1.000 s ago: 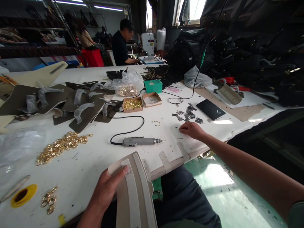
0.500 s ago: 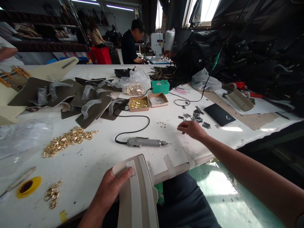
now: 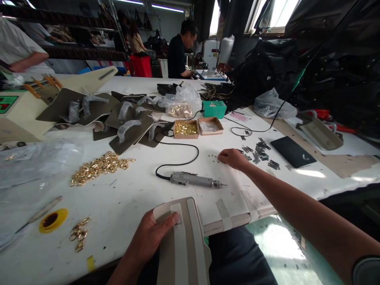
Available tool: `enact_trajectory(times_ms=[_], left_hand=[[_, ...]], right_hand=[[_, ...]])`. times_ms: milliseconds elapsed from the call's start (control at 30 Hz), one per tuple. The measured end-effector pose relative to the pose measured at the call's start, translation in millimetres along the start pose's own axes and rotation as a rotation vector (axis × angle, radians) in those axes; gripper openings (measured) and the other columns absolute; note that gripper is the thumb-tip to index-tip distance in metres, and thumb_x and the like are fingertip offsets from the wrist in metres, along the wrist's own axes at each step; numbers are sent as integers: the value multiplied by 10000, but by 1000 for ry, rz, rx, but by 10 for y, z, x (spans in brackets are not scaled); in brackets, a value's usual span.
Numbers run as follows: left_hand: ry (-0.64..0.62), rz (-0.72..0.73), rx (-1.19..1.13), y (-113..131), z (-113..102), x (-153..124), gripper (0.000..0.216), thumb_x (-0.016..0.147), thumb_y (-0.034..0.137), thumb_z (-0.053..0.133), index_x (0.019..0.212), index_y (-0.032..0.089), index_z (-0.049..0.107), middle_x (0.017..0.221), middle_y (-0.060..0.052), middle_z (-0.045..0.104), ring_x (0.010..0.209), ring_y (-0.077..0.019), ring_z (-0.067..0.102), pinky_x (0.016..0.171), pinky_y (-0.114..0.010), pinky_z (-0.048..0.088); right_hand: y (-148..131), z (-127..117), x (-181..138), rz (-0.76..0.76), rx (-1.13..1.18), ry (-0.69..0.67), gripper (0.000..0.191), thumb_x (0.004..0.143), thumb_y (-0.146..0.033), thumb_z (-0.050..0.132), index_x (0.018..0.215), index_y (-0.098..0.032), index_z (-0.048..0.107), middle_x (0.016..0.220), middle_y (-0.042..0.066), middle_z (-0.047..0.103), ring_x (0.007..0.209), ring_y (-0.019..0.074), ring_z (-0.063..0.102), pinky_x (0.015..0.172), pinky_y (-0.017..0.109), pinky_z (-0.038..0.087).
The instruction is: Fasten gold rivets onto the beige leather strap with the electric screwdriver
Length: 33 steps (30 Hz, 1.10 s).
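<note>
Grips the tan piece [image 3: 192, 245] in the left hand [image 3: 151, 235], maybe to steady it, with the right hand [image 3: 233, 159] by gold bits [image 3: 213, 161], cannot tell if pinching.

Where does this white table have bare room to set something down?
Between the gold pile, the grey power tool and the left hand lies a patch bare but for specks. Crowded: farther back, around the brown panels and open boxes.

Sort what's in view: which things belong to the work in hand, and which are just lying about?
Likely part of the work: beige panel, held in the left hand; small gold-coloured pieces at the right hand; grey corded tool, untouched.

Apparently just lying about: black booklet; yellow roll; crumpled clear bag on the right.
</note>
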<state>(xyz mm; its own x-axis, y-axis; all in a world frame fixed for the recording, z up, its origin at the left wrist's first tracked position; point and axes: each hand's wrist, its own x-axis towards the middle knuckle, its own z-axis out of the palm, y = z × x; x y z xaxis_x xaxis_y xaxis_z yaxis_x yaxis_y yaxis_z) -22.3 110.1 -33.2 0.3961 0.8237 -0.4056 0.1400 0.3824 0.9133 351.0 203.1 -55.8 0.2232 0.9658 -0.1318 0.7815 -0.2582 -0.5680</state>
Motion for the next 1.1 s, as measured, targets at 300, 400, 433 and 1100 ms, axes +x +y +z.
enact_trajectory(times_ms=[300, 400, 433, 1100], left_hand=[[10, 25, -1, -7, -7, -7, 486, 769, 538, 771, 1036, 132, 786, 867, -92, 809, 753, -273, 733, 704, -336, 576], [13, 33, -8, -8, 15, -16, 460, 773, 524, 771, 1026, 139, 789, 848, -83, 809, 733, -261, 729, 683, -321, 571], [12, 35, -9, -7, 19, -18, 456, 775, 522, 769, 1027, 141, 789, 848, -82, 809, 734, -261, 728, 678, -319, 569], [-6, 59, -2, -24, 5, -19, 462, 796, 532, 758, 1050, 146, 780, 878, -86, 811, 757, -246, 723, 692, -302, 568]], right_hand=[[-72, 35, 7, 38, -37, 31, 217, 797, -306, 624, 837, -184, 798, 618, 4, 683, 598, 147, 586, 614, 241, 430], [-80, 57, -2, 50, -31, 49, 220, 794, -320, 630, 835, -186, 800, 590, 2, 676, 584, 151, 592, 610, 243, 435], [-85, 64, -4, 56, -29, 54, 215, 792, -318, 633, 828, -187, 800, 572, -1, 669, 571, 149, 589, 606, 244, 435], [-26, 167, 57, 154, 52, 90, 133, 809, -263, 681, 906, -181, 719, 543, -19, 668, 458, 110, 585, 484, 195, 441]])
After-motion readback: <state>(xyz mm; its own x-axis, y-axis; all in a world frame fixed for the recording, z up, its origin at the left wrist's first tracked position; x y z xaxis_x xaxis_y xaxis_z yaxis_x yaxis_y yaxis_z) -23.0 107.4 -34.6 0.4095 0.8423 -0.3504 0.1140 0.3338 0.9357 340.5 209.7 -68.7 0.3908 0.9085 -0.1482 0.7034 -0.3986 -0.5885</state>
